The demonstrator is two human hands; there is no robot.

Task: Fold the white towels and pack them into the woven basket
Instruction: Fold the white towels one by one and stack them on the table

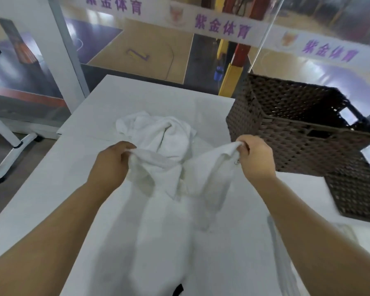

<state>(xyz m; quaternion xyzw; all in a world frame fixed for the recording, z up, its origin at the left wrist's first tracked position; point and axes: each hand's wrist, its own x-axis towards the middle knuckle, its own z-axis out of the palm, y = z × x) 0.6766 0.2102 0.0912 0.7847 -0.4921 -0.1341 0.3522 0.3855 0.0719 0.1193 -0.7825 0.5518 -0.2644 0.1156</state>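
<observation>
I hold one limp white terry towel (179, 189) unfolded, left hand (110, 161) and right hand (257, 159) pinching its edge; the crumpled white towel (158, 129) beyond waits; the dark brown woven basket (308, 133) appears empty.

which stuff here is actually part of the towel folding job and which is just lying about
Part of the job:
- held towel, gripped by left hand and right hand
- crumpled towel behind it
- woven basket
- white table

Just lying about:
- white stand leg on the floor
- purple lettered banner
</observation>
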